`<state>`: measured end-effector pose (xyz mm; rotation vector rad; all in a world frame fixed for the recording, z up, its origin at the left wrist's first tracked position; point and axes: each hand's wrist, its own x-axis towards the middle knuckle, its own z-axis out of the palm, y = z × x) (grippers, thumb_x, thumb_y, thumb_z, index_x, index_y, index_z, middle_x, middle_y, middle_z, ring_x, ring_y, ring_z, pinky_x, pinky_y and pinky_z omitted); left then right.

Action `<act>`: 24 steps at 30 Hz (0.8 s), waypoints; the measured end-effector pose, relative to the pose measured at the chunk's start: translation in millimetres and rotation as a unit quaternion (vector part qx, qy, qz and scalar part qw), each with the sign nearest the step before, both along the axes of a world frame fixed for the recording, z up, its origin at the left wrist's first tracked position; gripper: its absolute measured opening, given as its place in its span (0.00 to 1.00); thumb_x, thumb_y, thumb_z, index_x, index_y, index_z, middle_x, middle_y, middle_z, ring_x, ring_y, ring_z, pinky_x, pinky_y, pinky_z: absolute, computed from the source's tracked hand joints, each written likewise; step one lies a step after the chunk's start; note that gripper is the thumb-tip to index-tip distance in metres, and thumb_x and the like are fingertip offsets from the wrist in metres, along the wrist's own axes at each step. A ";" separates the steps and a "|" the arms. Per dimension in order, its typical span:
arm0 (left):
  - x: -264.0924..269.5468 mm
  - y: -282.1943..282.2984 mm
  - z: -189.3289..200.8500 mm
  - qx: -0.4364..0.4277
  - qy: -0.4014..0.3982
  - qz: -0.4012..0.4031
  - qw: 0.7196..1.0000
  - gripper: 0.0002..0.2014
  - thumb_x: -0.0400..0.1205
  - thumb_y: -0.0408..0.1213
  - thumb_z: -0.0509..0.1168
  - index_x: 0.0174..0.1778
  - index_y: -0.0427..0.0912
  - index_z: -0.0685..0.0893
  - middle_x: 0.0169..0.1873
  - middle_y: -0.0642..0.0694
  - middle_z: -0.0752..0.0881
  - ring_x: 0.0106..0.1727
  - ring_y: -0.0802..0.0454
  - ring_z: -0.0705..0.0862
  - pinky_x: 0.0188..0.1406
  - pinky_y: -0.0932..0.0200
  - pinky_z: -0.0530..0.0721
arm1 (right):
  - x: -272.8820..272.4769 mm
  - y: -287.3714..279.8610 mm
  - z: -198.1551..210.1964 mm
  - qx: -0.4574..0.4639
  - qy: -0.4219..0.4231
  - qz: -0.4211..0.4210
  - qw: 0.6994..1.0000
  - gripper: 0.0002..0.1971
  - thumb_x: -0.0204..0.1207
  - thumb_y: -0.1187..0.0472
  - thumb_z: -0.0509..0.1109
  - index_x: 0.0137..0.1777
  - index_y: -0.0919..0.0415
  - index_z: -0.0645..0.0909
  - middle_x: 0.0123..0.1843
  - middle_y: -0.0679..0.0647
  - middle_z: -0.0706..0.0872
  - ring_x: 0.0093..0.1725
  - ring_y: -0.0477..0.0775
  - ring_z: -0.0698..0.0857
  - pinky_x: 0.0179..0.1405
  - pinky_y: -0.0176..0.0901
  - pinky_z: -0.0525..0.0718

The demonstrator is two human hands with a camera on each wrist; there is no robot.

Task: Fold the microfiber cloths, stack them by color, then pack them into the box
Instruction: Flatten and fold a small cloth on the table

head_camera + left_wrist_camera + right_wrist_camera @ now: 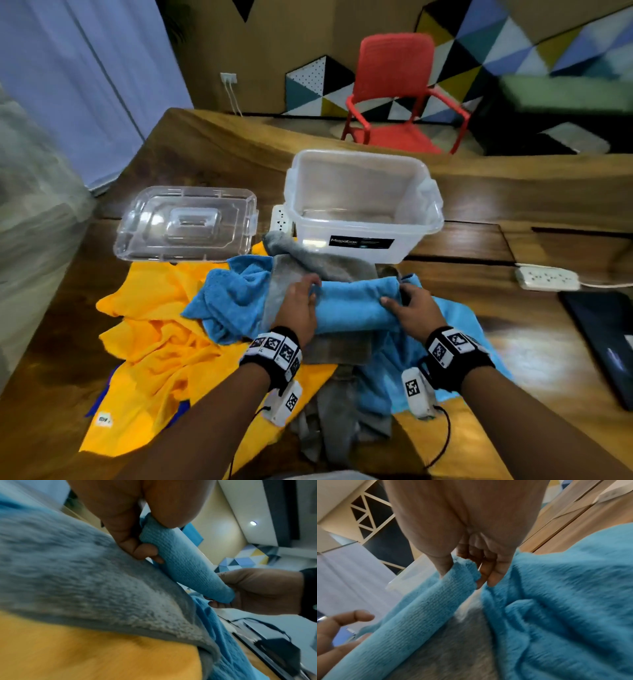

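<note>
A blue cloth [356,303], folded into a long band, stretches between my two hands above the pile. My left hand [301,301] pinches its left end [154,539] between thumb and curled fingers. My right hand [407,301] grips its right end [464,572] the same way. Under the band lie a grey cloth [325,267], more blue cloths [226,301] and yellow cloths [161,329], all unfolded. The clear plastic box [363,219] stands open just beyond the pile, with nothing visible inside.
The box's clear lid [186,224] lies on the wooden table [212,150] to the left of the box. A white power strip [546,278] and a dark flat device [606,335] sit at the right. A red chair [397,92] stands past the table.
</note>
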<state>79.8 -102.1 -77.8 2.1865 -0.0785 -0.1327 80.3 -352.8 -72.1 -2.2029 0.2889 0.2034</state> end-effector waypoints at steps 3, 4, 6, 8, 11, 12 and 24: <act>6.9 -36.7 -6.3 -0.002 0.023 -0.096 0.995 0.18 0.72 0.26 0.51 0.48 0.38 0.84 0.54 0.41 0.72 0.54 0.46 0.76 0.60 0.63 0.71 | -7.0 -38.1 -5.5 -0.072 0.037 -0.025 0.996 0.16 0.76 0.55 0.78 0.61 0.61 0.85 0.56 0.58 0.89 0.58 0.60 0.86 0.57 0.46 0.79; 7.2 -44.5 -8.0 0.010 0.040 -0.114 0.993 0.17 0.73 0.23 0.52 0.48 0.37 0.85 0.56 0.42 0.71 0.58 0.42 0.77 0.61 0.64 0.69 | -9.8 -46.3 -6.4 -0.104 0.066 -0.021 0.992 0.18 0.77 0.54 0.77 0.64 0.61 0.84 0.61 0.62 0.86 0.62 0.63 0.83 0.62 0.47 0.77; 4.8 -52.7 -14.2 0.035 0.072 -0.129 0.988 0.15 0.79 0.21 0.56 0.52 0.37 0.85 0.61 0.41 0.71 0.65 0.39 0.77 0.63 0.69 0.65 | -13.2 -60.1 -14.9 -0.140 0.119 -0.004 0.983 0.24 0.76 0.49 0.77 0.69 0.60 0.82 0.73 0.66 0.74 0.72 0.67 0.76 0.75 0.50 0.71; 0.2 -49.1 -23.4 0.053 0.097 -0.122 0.986 0.11 0.83 0.27 0.59 0.55 0.39 0.84 0.69 0.38 0.70 0.71 0.43 0.73 0.64 0.71 0.62 | -14.1 -60.3 -22.9 -0.086 0.154 0.017 0.984 0.28 0.74 0.44 0.77 0.70 0.59 0.80 0.78 0.64 0.71 0.75 0.65 0.75 0.78 0.53 0.70; -6.9 -28.5 -35.0 0.055 0.097 -0.086 0.990 0.10 0.84 0.28 0.61 0.56 0.42 0.84 0.70 0.37 0.69 0.72 0.43 0.73 0.73 0.65 0.64 | -12.7 -34.2 -29.9 -0.039 0.159 0.036 0.986 0.27 0.80 0.49 0.73 0.74 0.63 0.75 0.72 0.61 0.80 0.72 0.63 0.79 0.71 0.49 0.75; -9.0 -19.4 -37.0 0.060 0.092 -0.073 0.991 0.10 0.83 0.28 0.61 0.54 0.45 0.83 0.69 0.38 0.70 0.69 0.43 0.75 0.73 0.61 0.67 | -12.0 -21.3 -30.6 -0.049 0.160 0.047 0.985 0.28 0.82 0.50 0.71 0.76 0.64 0.73 0.73 0.60 0.79 0.72 0.63 0.79 0.71 0.48 0.75; -9.6 54.2 -17.0 0.061 0.074 0.069 0.993 0.14 0.78 0.32 0.71 0.36 0.58 0.79 0.55 0.44 0.77 0.57 0.47 0.80 0.63 0.62 0.72 | -0.6 48.1 -17.5 0.063 0.134 0.109 0.983 0.32 0.69 0.40 0.74 0.66 0.61 0.82 0.73 0.55 0.77 0.67 0.52 0.79 0.70 0.49 0.77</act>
